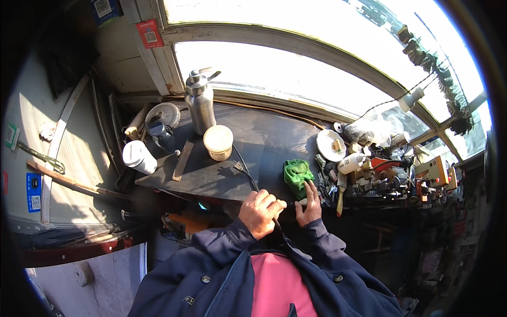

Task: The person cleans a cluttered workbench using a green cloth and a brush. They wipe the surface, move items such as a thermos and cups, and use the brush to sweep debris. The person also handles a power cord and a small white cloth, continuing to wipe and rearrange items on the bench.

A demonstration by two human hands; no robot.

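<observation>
My left hand point(260, 214) is closed around a dark power cord point(252, 180) at the front edge of the dark workbench point(253, 138). The cord's two-pin plug point(238, 166) lies on the bench top beyond that hand, and the cord also runs down towards my jacket. Just to the right, my right hand point(309, 206) has its fingers apart, with its fingertips at the near side of a crumpled green cloth point(298, 176). Whether the fingertips touch the cloth I cannot tell. A lidded tub point(218, 143) stands beyond the plug.
A steel vacuum flask point(200, 107), a white lidded cup point(139, 157), a dark jar point(161, 135) and a flat strip point(183, 160) are at the left. At the right lie a white dish point(331, 145), keys, a brush point(341, 194), a white bottle point(350, 163) and a key-cutting machine point(431, 172).
</observation>
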